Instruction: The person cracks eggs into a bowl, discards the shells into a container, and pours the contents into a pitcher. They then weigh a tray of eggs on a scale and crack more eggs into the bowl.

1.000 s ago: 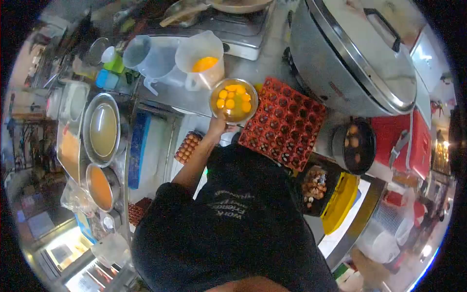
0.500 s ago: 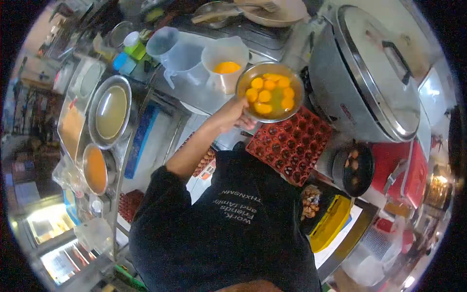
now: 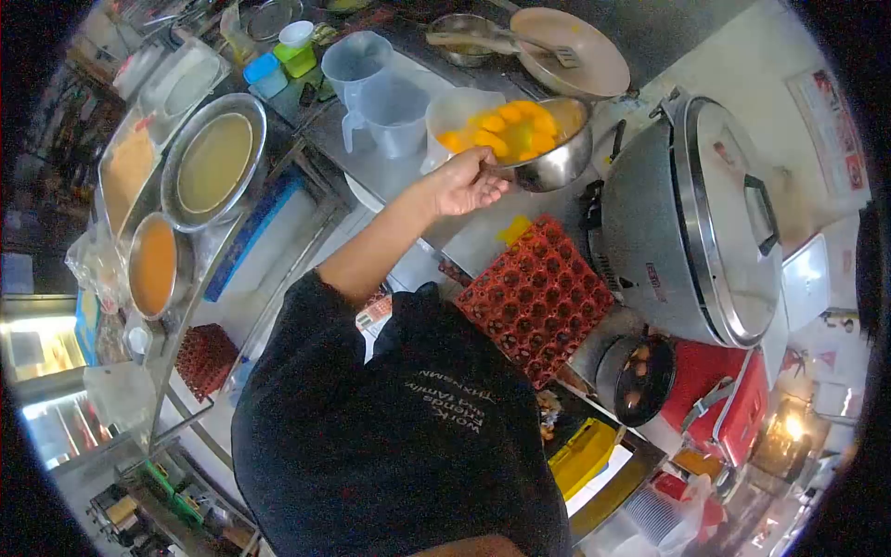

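Steel with a polished outer face forms the bowl [image 3: 560, 169], which the left hand [image 3: 467, 184] grips at the near left edge, thumb over the rim and fingers curled beneath. The right hand is out of frame, so its state cannot be told. The bowl is held aloft beyond the red egg tray [image 3: 535, 299], which serves here as the reference point, and tips towards the left. The tilt appears to gather the egg yolks [image 3: 510, 113] at the side by the translucent jug [image 3: 452, 105]; whether any cross the rim cannot be told. The one-sided grip leaves that side largely unobstructed. The jug stands beyond the tray and to its left, within easy reach of the bowl. Two further measuring jugs [image 3: 392, 116] sit farther left of the tray, close together, presumably to keep like vessels at hand. Right of the tray stands the large cooker [image 3: 645, 251], its lid on. Nearer the body and to the tray's right is a dark pot [image 3: 608, 371] with egg-like items inside; a yellow container [image 3: 585, 457] lies on the tray's near side. Well beyond the tray, a utensil rests across a pale frying pan [image 3: 603, 67], probably for ready access.
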Available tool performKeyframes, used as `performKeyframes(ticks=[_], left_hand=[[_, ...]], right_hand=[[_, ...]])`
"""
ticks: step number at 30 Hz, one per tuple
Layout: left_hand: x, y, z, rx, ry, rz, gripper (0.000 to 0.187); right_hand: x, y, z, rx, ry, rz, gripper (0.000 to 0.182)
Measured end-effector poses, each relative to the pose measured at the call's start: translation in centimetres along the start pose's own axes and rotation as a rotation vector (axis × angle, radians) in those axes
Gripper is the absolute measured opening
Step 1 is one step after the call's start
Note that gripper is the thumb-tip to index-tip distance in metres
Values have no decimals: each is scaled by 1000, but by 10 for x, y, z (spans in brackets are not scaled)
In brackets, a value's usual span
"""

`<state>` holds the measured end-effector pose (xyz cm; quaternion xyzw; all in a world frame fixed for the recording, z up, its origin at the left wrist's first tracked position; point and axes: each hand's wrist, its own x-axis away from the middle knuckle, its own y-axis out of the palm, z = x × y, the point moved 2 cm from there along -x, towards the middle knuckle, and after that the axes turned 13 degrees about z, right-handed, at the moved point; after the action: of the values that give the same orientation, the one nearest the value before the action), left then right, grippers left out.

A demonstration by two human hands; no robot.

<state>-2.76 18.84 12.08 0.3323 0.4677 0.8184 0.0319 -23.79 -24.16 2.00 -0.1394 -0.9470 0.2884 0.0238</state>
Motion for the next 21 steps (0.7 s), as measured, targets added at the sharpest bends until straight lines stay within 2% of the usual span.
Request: performKeyframes(ticks=[4, 14, 17, 21], left_hand=[[-5, -4, -5, 102, 3, -70, 27], [-18, -23, 7, 531, -239, -491, 27], [-2, -18, 15, 553, -223, -489, 28], [-1, -24, 25, 517, -130, -363, 23]], right_hand=[[0, -17, 15, 27, 38, 46, 38], [9, -66, 58, 83, 123, 223, 38], [14, -84, 77, 104, 149, 300, 38], [22, -114, 103, 139, 172, 438, 38]])
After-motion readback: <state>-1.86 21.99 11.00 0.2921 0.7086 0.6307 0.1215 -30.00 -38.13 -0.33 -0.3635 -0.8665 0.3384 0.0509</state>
